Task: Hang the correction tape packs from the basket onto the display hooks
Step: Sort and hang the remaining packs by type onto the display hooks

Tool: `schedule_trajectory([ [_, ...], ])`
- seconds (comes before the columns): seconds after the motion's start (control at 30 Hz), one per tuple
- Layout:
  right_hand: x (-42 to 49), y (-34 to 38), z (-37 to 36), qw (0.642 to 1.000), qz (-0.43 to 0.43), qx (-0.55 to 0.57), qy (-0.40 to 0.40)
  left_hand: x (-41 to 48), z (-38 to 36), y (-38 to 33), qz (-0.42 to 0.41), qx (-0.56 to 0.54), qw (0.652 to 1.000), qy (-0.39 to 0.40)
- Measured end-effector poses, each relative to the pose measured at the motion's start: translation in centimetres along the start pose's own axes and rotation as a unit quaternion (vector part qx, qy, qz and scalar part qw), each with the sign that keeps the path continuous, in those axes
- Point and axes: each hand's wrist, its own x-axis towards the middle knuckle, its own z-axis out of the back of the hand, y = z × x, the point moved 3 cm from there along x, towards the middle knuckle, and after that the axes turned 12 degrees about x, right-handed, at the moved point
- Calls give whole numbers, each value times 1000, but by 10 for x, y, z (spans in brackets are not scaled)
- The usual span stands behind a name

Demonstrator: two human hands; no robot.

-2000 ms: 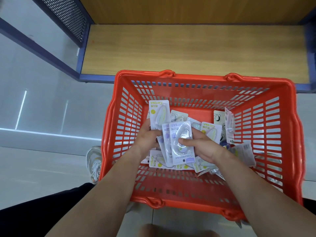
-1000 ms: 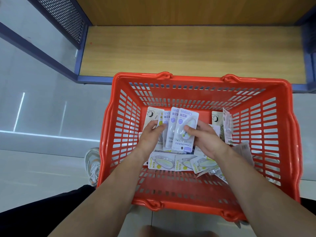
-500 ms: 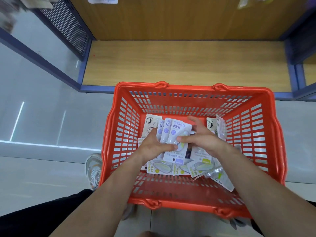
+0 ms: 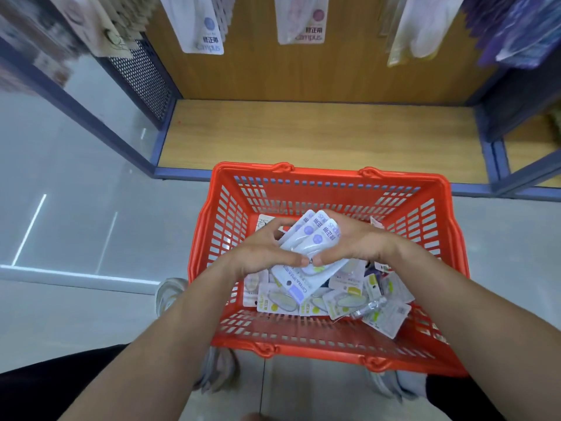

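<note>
glossy floor [image 4: 76, 183]; slotted plastic basket [image 4: 449, 238]

We counted one red basket [image 4: 328, 344] on the floor. Two hands were in view, the left hand [image 4: 261, 253] and the right hand [image 4: 355, 241], and together they gripped one fanned stack of purple-marked correction tape packs [image 4: 306, 253]; we made out three packs at its top edge, and any further ones behind were hidden. The loose packs [image 4: 343, 299] on the basket floor overlapped too heavily for an exact count; we distinguished at least eight. Along the top of the display, we counted two hanging bunches of Campus packs [image 4: 206, 25], plus blurred bunches at both sides. Two shoes [image 4: 170, 293] showed beside the basket.
</note>
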Motion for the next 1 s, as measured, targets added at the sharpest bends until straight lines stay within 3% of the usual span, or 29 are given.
schedule_trajectory([
  [0.13, 2, -19, 2, 990, 12, 86, -115, 1, -1, 0, -14, -71, 990, -125],
  [0.3, 11, -30, -10, 946, 62, 207, -240, 7, -8, -5, -33, -144, 952, -269],
  [0.4, 14, -31, -10, 946, 53, 203, -248, 9, -7, 0, -37, -157, 950, -267],
  [0.57, 10, -26, -2, 962, 38, 98, -254, 9, -4, 6, -45, -150, 957, -245],
  [0.73, 7, -17, 5, 979, -7, -4, -201, 10, -4, 13, -35, -126, 967, -217],
  [1.0, 12, -17, 13, 977, -93, -141, -131, 8, -8, 9, -46, -92, 978, -180],
])
